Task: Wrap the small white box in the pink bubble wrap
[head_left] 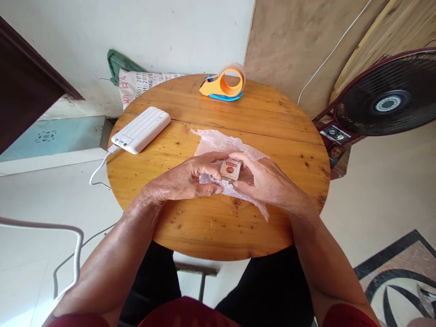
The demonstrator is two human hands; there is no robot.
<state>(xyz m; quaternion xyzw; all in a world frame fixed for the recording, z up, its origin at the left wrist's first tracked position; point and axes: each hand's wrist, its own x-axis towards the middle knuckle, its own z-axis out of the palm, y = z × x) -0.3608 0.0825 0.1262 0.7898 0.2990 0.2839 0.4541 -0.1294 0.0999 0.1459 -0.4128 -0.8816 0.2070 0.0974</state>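
A small square box (230, 170) with a red label and a round red picture on top sits between my two hands, over a sheet of bubble wrap (218, 141). My left hand (190, 177) grips its left side with thumb and fingers. On the other side, my right hand (260, 178) holds it between the thumb below and the fingers at the far edge. The pinkish, see-through wrap lies spread on the round wooden table (211, 231), partly hidden under my hands. What the box contains cannot be seen.
An orange and blue tape dispenser (223, 85) stands at the table's far edge. A white power bank (141, 130) with a cable (98, 170) lies at the left. Beyond the right edge is a dark fan (388, 95). A printed sack (143, 84) leans behind.
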